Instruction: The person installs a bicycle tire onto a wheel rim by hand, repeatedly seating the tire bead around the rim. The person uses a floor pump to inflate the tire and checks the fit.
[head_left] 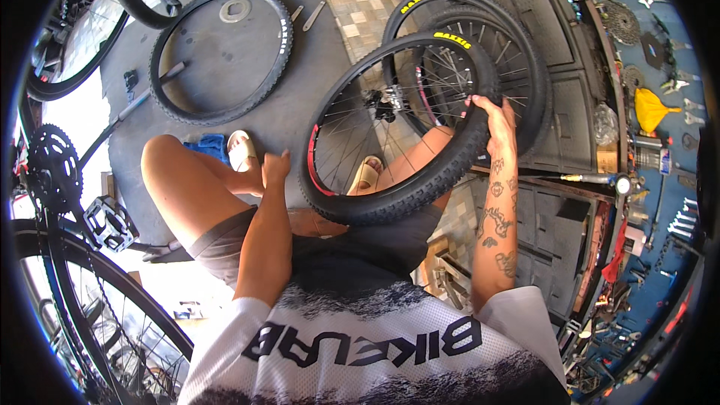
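Note:
My right hand (495,120) grips the tyre of a bicycle wheel (405,204) at its right side. The wheel is tilted in front of my lap, with black knobbly tread, thin spokes, a dark hub and a red patch on its rim. My left hand (276,170) is closed beside my left shin, apart from the wheel; whether anything is inside it is hidden. A blue cloth (208,147) lies close to that hand, by my left foot. Behind the held wheel stand more wheels with black tyres (537,67), partly covered by it.
A loose tyre (155,79) lies on the dark mat (322,67), with a flat ring (235,10) inside its loop and a wrench (314,16) nearby. A bicycle's chainring (52,169) and pedal (110,223) are at left. Dark cabinets (536,214) and a blue tool board (686,169) line the right.

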{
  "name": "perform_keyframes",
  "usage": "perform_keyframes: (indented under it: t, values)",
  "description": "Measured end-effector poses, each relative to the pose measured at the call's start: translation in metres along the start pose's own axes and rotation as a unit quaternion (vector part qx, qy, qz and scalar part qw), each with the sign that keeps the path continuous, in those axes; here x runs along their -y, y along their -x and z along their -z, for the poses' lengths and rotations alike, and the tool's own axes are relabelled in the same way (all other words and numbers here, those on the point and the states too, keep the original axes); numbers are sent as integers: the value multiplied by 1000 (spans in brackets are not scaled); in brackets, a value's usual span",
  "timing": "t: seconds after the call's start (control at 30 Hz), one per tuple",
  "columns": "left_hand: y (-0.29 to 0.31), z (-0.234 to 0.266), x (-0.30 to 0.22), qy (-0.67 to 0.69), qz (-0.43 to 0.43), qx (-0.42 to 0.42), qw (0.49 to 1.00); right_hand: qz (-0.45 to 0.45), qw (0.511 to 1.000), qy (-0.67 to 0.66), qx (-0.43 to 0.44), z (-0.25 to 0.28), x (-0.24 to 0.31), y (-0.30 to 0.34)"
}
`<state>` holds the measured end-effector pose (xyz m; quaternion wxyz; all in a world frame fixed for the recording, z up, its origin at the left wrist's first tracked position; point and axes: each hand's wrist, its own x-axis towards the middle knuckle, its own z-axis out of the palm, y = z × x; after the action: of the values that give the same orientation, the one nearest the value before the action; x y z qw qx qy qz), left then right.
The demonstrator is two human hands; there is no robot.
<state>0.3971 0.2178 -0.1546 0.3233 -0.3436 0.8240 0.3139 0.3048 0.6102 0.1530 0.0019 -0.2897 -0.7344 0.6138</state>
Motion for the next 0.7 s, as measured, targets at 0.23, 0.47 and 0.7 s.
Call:
perform_keyframes:
  t: [0.23, 0.47, 0.7]
  values:
    - [-31, -97, 27, 330, 261, 304, 855, 109, 993, 11, 39, -8, 48, 57]
    - [-76, -84, -41, 607, 178, 239, 737, 190, 962, -64, 188, 92, 74, 143]
    - [-49, -59, -84, 727, -27, 159, 667, 154, 968, -81, 178, 132, 45, 189]
